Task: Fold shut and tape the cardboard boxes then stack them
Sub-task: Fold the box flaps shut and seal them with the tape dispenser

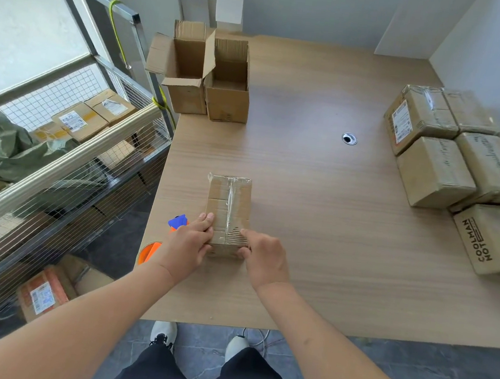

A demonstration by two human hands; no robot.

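Underfoot lies dark floor; above it the pale wood-grain surface [315, 227] fills most of the view, white walls meeting at its far side. Near its front edge at 7 o'clock stands the taped box [229, 205], closed, a clear strip along its top seam. The left hand [188, 246] grips the box's near left corner, fingers curled over the top; the right hand [261, 257] holds the near right corner, forefinger laid on the tape. A blue-and-orange tape dispenser [163, 239] sits just left of the left hand, at the surface's left edge. Two open boxes [205, 76] stand at 11 o'clock, taped stacked boxes [461, 162] at 3 o'clock. Bare wood lies between. A wire-mesh cart [61, 151] flanks the left edge.
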